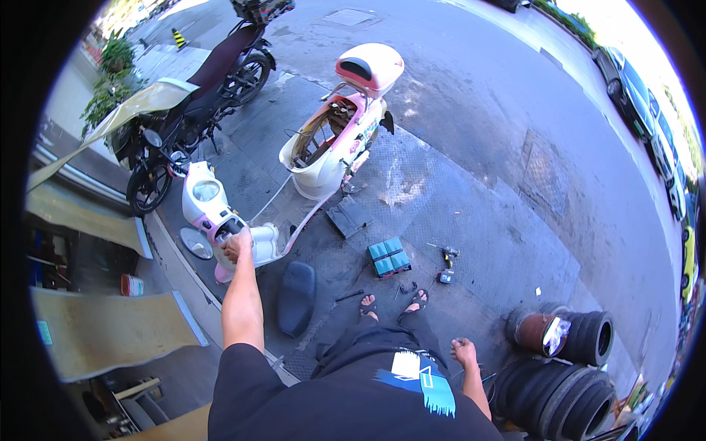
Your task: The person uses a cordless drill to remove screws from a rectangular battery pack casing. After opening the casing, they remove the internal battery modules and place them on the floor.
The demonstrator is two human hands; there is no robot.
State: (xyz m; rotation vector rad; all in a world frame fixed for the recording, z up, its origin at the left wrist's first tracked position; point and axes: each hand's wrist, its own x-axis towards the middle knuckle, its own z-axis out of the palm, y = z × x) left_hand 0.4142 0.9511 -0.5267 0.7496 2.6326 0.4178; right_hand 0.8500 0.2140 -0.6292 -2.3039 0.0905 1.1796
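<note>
With my left arm stretched forward, my left hand (235,245) is closed around the handlebar of a white and pink electric scooter (305,182). The scooter's seat is off, so its body stands uncovered below the pink rear box (373,67). My right hand (463,351) hangs low at my right side, fingers loosely curled and apart, with nothing visible in it. A black scooter seat (297,298) lies on the ground by my left arm. In front of my feet stands a block of green-topped batteries (389,257), with a yellow and black cordless drill (448,259) to its right.
A dark flat panel (348,217) lies beside the scooter. At the left a dark motorcycle (195,95) is parked close by. Stacked tyres (555,397) and a rusty drum (531,332) stand at the right. Small tools and cables lie near my feet. Parked cars (640,103) line the road.
</note>
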